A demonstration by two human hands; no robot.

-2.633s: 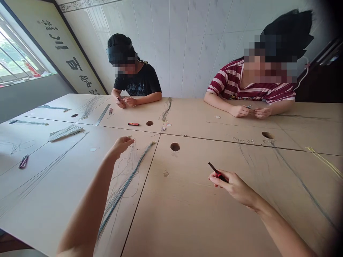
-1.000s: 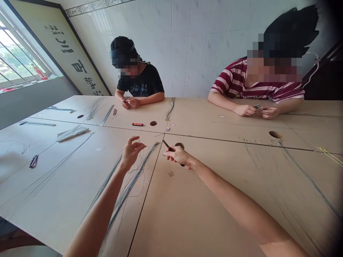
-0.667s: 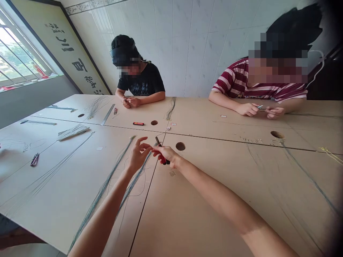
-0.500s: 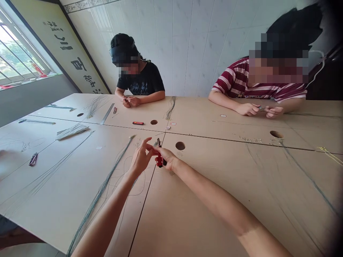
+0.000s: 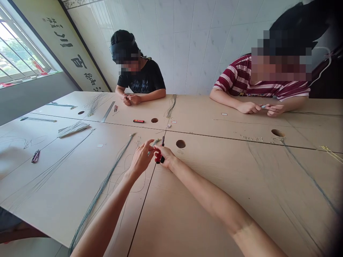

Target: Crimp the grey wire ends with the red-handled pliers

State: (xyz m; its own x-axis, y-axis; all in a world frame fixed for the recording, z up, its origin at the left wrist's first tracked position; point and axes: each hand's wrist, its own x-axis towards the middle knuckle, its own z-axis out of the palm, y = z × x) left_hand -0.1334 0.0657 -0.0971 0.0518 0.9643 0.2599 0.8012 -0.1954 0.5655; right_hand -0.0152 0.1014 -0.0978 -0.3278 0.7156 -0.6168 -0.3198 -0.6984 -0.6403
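Observation:
My right hand (image 5: 166, 156) is closed round red-and-black handled pliers (image 5: 160, 155), whose dark metal nose points away from me. My left hand (image 5: 142, 156) is beside it, thumb and fingers pinched together close to the pliers; whatever lies between those fingertips is too small to make out. Just behind my hands lies a small greenish bundle of cord ends (image 5: 155, 142), partly hidden by my fingers. Left of my left forearm, a long bundle of grey-green cords (image 5: 107, 178) runs down the table towards me, with loose thin strands beside it.
Two people sit across the table (image 5: 203, 200), their hands on small work. Round holes (image 5: 180, 144) pierce the tabletop. Around lie a red-and-black marker-like stick (image 5: 138, 121), a metal ruler (image 5: 108, 111), a pale packet of strands (image 5: 73, 129), small dark-red pliers-like tools (image 5: 35, 156) and more cord bundles.
The pliers have turned slightly, their nose now tilting to the right. My left fingers have drawn together and lowered near my right hand. The view has shifted a little.

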